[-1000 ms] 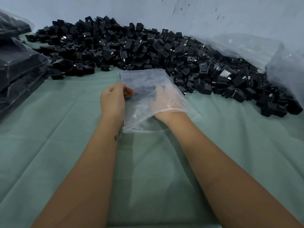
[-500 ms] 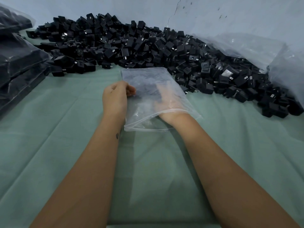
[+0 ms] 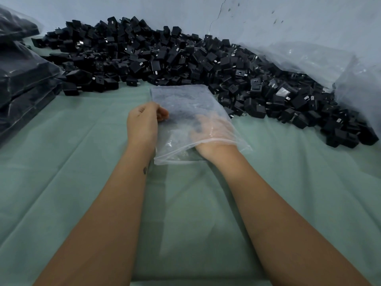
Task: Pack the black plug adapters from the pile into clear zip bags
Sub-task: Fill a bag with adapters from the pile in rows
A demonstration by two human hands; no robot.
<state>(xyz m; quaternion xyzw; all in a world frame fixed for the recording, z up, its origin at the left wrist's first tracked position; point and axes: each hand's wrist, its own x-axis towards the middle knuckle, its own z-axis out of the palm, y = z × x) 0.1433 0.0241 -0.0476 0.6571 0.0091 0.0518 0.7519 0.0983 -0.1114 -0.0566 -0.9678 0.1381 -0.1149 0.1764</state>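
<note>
Now the left hand [image 3: 142, 120] pinches the clear zip bag [image 3: 185, 108] at its side edge — the right hand [image 3: 212, 131] lies inside it, fingers spread and relaxed, holding nothing.

Both forearms bare to frame edge, no sleeves visible. No gloves, rings, watch or bands on left hand [image 3: 142, 122] or right hand [image 3: 212, 131]. Small dark mark on left forearm [image 3: 145, 170] just below wrist, likely tattoo, too small to read. Right hand seen through plastic, detail blurred.
</note>
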